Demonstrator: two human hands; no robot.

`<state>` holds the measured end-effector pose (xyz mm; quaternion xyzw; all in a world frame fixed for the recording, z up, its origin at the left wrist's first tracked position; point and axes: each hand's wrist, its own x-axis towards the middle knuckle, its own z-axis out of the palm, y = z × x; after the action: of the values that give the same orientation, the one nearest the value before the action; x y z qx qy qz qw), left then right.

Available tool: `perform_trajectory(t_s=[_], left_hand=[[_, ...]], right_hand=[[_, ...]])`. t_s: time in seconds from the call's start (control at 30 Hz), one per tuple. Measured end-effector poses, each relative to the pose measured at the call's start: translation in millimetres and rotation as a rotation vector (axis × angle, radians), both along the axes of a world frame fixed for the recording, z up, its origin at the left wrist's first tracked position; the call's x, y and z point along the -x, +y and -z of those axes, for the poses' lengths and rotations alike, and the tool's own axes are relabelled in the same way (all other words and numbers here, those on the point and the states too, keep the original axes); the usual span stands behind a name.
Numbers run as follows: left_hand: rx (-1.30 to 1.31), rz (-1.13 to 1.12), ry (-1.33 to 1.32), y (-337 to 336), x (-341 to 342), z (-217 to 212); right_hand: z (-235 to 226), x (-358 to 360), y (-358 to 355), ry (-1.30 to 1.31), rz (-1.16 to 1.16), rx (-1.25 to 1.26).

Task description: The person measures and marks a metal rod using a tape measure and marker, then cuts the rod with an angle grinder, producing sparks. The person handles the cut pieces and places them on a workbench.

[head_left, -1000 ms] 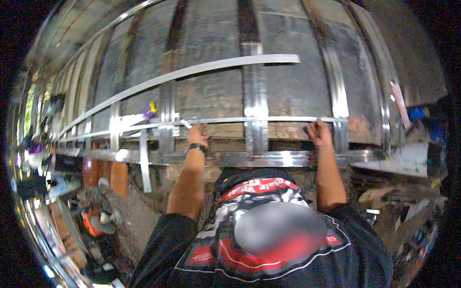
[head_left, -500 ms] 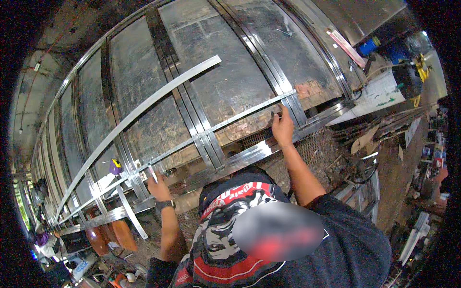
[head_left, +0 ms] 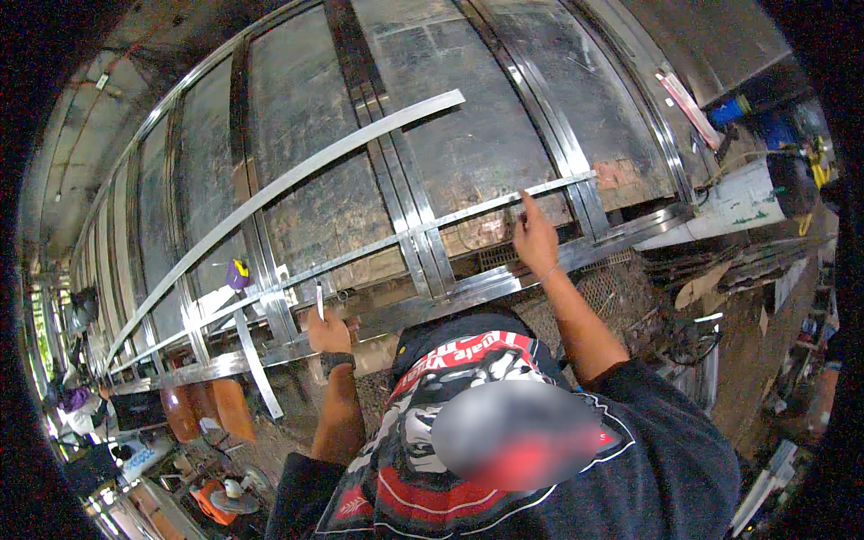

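My left hand [head_left: 330, 333], with a dark watch on its wrist, is closed around a slim white marker [head_left: 319, 300] that points up, beside the near rail of a shiny metal frame [head_left: 490, 286]. My right hand [head_left: 538, 241] is farther right, its index finger stretched out to the edge of a long thin metal strip [head_left: 472, 209] and the other fingers partly curled. That strip lies across the crossbars of the frame. Beyond it a wider flat metal bar [head_left: 333, 155] runs slantwise. A purple and yellow tape measure [head_left: 238, 274] sits left of my left hand.
A short metal bar [head_left: 257, 369] juts over the near rail. Dark panels [head_left: 468, 108] lie beneath the crossbars. At the far right are a red and white long box [head_left: 688, 110] and a blue roll [head_left: 727, 111]. Another person [head_left: 85, 409] is at the far left. An orange power tool [head_left: 216, 502] lies below.
My left hand has drawn back from the thin strip with the marker. My right index finger has slid left along the strip, away from its right end. The view has shifted slightly.
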<state>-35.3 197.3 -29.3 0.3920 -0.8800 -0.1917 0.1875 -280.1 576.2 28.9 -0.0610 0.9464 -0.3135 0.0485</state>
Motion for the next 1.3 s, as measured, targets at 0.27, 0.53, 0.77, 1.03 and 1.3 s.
perform_trajectory(t_s=[0.27,0.53,0.77,1.03,1.3], left_hand=[[-0.115,-0.089,0.126,6.2,-7.9,-20.5],[-0.27,-0.011,0.207,25.5,-77.0,-14.7],[-0.391,0.017,0.163,13.8,-116.6,-59.5],[-0.414,0.039,0.132,-29.3,-161.7,-74.6],[-0.347,0.047,0.225,-64.1,-195.6,-101.1]], right_hand=[[17.1,-16.4,-32.7,-0.028,-0.083,-0.083],[-0.5,-45.4,-122.2,0.077,-0.457,-0.084],[15.7,-57.4,-145.3,0.039,-0.395,-0.278],[-10.0,-95.9,-242.5,-0.071,-0.55,-0.265],[8.7,-121.9,-291.0,0.015,-0.529,-0.257]])
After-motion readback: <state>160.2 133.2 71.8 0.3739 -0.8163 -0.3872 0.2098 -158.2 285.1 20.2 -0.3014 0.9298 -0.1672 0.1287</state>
